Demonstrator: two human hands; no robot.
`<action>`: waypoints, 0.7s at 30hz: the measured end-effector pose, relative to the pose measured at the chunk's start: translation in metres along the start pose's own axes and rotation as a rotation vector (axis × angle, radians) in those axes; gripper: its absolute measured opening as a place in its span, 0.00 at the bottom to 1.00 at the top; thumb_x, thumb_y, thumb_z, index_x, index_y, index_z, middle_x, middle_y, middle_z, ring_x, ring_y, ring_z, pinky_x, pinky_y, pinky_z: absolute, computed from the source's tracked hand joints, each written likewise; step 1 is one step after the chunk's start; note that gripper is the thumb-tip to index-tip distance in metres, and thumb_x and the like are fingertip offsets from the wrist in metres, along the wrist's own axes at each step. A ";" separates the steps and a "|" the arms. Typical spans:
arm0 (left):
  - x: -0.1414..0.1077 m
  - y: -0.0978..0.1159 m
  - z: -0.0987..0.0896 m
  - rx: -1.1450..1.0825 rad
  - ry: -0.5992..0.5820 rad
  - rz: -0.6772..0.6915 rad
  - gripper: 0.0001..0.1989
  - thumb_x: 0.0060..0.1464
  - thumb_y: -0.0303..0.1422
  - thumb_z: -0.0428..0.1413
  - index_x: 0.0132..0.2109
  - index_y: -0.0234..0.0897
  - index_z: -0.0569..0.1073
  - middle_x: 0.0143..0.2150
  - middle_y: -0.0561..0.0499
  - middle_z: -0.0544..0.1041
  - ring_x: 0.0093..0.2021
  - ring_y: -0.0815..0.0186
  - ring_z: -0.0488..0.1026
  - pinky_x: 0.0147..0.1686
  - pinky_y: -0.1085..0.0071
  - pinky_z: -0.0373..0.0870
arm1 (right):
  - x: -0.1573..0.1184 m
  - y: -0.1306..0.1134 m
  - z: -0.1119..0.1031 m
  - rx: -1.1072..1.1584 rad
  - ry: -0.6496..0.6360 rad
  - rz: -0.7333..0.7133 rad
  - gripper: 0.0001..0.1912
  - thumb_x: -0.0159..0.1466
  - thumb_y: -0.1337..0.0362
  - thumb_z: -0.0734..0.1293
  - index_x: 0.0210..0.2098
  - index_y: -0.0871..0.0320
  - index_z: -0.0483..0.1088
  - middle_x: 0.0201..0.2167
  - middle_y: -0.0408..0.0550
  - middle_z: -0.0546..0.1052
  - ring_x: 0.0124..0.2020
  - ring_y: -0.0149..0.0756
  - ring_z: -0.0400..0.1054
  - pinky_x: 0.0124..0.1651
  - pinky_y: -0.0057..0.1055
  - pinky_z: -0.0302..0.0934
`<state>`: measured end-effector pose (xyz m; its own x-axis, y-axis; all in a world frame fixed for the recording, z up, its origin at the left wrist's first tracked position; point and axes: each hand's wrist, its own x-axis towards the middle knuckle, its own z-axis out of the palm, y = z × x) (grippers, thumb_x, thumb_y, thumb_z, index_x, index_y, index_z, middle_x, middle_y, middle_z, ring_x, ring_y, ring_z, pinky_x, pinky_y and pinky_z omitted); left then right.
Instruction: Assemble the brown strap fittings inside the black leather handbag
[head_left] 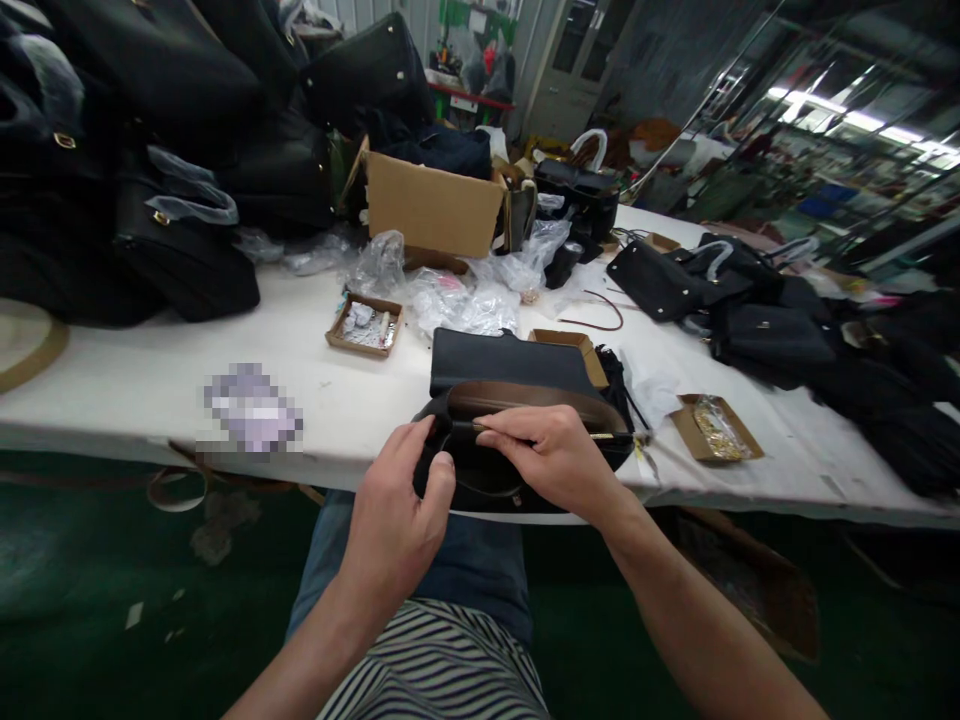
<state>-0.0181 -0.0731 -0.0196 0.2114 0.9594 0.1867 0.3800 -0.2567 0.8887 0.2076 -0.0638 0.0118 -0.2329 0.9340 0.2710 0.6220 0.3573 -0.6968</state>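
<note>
- Clock positions are taken from the black flap handbag [517, 394] in hand.
- Nine to ten o'clock: tan-rimmed roll [52, 360], cut by the frame edge.
- Ten o'clock: heaped black handbags [180, 250] with gold-coloured fittings, some handles wrapped in clear film.
- Nine o'clock: blurred item [251, 405] on the white-covered table [360, 400]; identity cannot be told.
- Ten to eleven o'clock: small cardboard tray [352, 346] holding white scraps.
- Eight o'clock: left hand [397, 500], thumb and fingers grasping the bag's left end.
- Eleven o'clock: large cardboard box [435, 205], with crumpled clear plastic bags [480, 305] before it.
- Centre: the handbag sits at the table's near edge, directly before the person; mouth open, brown lining exposed, flap laid back towards twelve.
- On the bag's zip [602, 436], metal teeth visible: right hand [559, 455], thumb and forefinger pinched; whether a puller is between them cannot be told.
- Three o'clock: cardboard tray [684, 428] with gold-coloured pieces in clear plastic.
- Two to three o'clock: row of black bags [776, 335].
</note>
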 end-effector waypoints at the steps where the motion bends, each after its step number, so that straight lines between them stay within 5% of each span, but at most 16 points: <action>1: 0.000 0.001 -0.001 -0.001 0.007 0.004 0.18 0.75 0.36 0.52 0.64 0.37 0.77 0.61 0.43 0.80 0.61 0.55 0.77 0.65 0.56 0.73 | 0.000 0.000 0.001 -0.003 -0.004 0.001 0.10 0.73 0.67 0.75 0.51 0.51 0.88 0.49 0.45 0.89 0.50 0.44 0.86 0.55 0.35 0.79; 16: 0.009 -0.003 -0.010 -0.087 -0.025 -0.013 0.12 0.68 0.37 0.59 0.51 0.38 0.83 0.51 0.46 0.87 0.52 0.53 0.83 0.56 0.56 0.79 | 0.002 0.001 0.012 -0.200 -0.058 -0.126 0.16 0.75 0.70 0.72 0.59 0.52 0.84 0.55 0.51 0.87 0.56 0.47 0.84 0.60 0.42 0.79; 21: 0.007 -0.010 0.001 -0.117 0.020 0.011 0.24 0.69 0.35 0.57 0.69 0.35 0.74 0.61 0.42 0.81 0.61 0.54 0.78 0.66 0.54 0.74 | 0.004 0.005 0.016 -0.135 -0.045 -0.136 0.17 0.75 0.70 0.72 0.60 0.52 0.84 0.55 0.50 0.87 0.55 0.44 0.84 0.60 0.39 0.78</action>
<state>-0.0194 -0.0636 -0.0274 0.1966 0.9591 0.2037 0.2702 -0.2528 0.9290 0.1980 -0.0585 -0.0016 -0.3535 0.8774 0.3245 0.6760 0.4794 -0.5597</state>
